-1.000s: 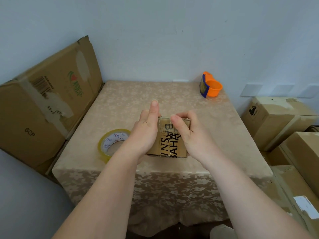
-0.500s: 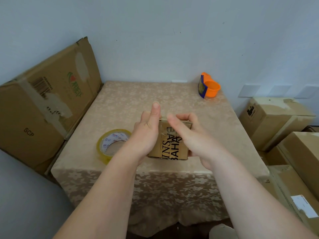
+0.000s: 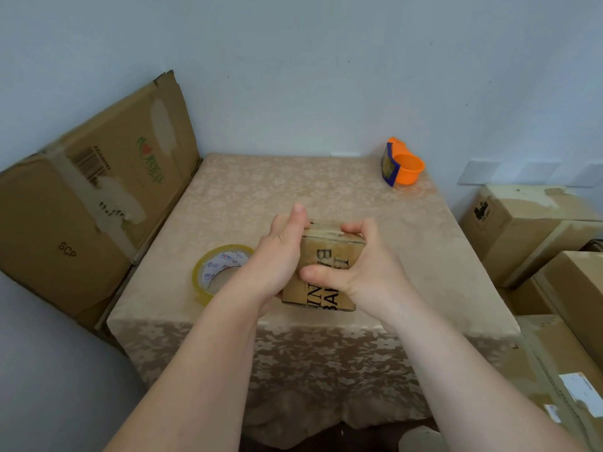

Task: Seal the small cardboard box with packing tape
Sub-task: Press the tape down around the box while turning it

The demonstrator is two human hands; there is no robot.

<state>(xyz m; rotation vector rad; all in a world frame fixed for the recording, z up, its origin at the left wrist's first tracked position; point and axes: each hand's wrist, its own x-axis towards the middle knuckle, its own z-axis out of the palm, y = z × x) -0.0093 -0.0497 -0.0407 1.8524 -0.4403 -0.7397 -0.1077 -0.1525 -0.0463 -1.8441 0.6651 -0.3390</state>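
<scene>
Pale walls enclose a table (image 3: 293, 184) draped in beige floral cloth. Near its front edge the small cardboard box (image 3: 329, 252) is held between both hands. The left hand (image 3: 277, 256) is pressed flat against the box's left side, fingers straight. The right hand (image 3: 368, 269) is wrapped round the right side, thumb laid across the printed top, fingers curled over the far edge. A tape roll (image 3: 222, 272) lies just left; an orange dispenser (image 3: 404, 168) is seen at the far right corner.
</scene>
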